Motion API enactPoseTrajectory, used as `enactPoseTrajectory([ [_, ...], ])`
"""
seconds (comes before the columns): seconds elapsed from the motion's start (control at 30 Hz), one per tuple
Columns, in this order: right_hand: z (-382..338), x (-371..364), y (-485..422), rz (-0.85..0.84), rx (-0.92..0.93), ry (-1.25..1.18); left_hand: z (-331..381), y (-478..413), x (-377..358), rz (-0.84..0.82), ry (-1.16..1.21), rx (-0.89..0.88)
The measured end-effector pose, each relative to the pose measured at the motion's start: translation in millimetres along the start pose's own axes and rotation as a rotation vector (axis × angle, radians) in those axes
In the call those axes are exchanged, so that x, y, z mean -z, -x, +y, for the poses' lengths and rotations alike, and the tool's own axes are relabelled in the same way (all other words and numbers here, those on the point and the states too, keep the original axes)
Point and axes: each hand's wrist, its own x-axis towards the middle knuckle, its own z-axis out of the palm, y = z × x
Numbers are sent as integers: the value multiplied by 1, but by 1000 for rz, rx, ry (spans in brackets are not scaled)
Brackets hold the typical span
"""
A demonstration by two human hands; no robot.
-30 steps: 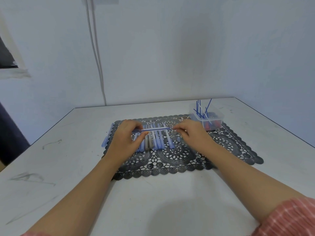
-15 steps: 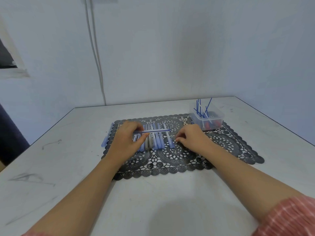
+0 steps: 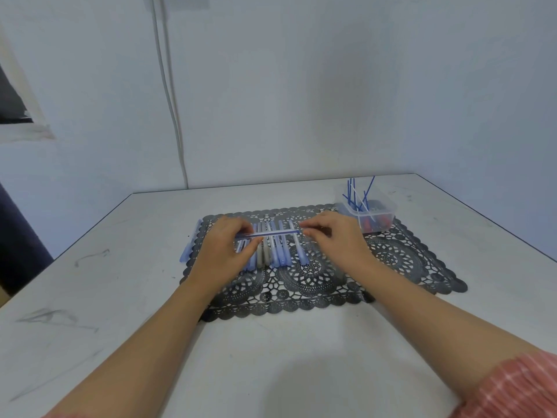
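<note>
A blue pen [image 3: 268, 233] is held level above a row of pens. My left hand [image 3: 224, 247] grips its left end. My right hand [image 3: 334, 236] pinches its right tip with thumb and fingers. Under it several blue, white and grey pen barrels [image 3: 278, 250] lie side by side on a dark lace placemat [image 3: 316, 285]. One pale blue pen [image 3: 190, 241] lies along the mat's left edge.
A clear plastic box [image 3: 369, 214] with several blue refills sticking up and red and dark small parts stands at the mat's far right corner. The white table [image 3: 271, 357] ends at walls behind and right. A white cable [image 3: 168, 95] runs down the wall.
My right hand dropped to the mat half a second ago, then rose back to the pen's right tip. My left hand kept the pen in place.
</note>
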Motion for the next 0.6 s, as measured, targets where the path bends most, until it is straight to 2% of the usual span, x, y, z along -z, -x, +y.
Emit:
enactPoseTrajectory([
  [0.2, -3, -2, 2, 25, 16, -78, 2, 0, 0, -15, -19, -29],
  [0.6, -3, -1, 3, 49, -62, -287, 2, 0, 0, -38, -8, -31],
])
